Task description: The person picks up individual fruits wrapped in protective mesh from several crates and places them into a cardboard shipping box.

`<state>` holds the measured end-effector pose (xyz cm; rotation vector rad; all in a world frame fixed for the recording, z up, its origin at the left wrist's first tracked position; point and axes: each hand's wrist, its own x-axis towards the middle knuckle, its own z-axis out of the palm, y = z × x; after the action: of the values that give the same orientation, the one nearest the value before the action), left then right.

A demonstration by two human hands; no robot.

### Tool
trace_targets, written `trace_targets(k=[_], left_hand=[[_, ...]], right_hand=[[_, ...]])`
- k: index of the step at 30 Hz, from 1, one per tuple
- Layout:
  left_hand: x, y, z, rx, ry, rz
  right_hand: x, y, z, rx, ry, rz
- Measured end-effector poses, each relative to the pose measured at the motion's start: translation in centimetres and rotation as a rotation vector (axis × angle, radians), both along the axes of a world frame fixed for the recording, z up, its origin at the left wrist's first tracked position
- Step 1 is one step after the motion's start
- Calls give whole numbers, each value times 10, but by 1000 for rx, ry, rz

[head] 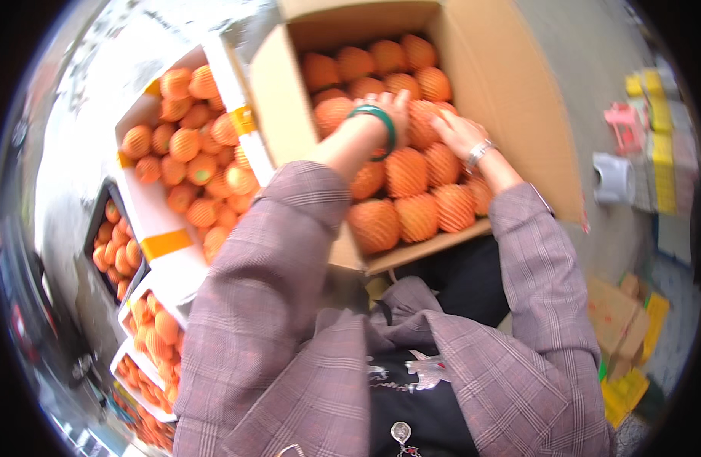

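Note:
An open cardboard box (507,108) stands before me, filled with rows of orange, round fruit (406,172) in orange foam nets. Both my hands reach into it, over the middle rows. My left hand (391,114), with a green bangle at the wrist, lies against the left side of one netted fruit (423,124). On that fruit's right side rest the fingers of my right hand (462,134), which wears a silver bracelet. My left fingertips are partly blurred, and its palm is hidden. Whether either hand grips the fruit cannot be seen.
Left of the box is a white foam crate (156,211) with orange tape, full of loose fruit, some netted. A black crate (107,197) and smaller white boxes (119,365) hold more. Flattened cardboard (616,314) and a pink plastic stool (623,127) lie right. A dark car (42,320) stands far left.

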<state>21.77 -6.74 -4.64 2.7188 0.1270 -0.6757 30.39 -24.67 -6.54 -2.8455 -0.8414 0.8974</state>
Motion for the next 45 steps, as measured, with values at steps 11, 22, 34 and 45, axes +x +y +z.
trace_targets(k=[11, 22, 34, 45], left_hand=[[-43, 44, -10, -305, -992, 96], [-208, 347, -130, 457, -124, 814], [-239, 377, -115, -164, -540, 1213], [-12, 77, 32, -1491, -439, 398]], right_hand=[[7, -21, -28, 67, -58, -42], [13, -50, -35, 255, -128, -21], [-13, -7, -9, 300, -213, 70], [-11, -14, -3, 417, -161, -101]])
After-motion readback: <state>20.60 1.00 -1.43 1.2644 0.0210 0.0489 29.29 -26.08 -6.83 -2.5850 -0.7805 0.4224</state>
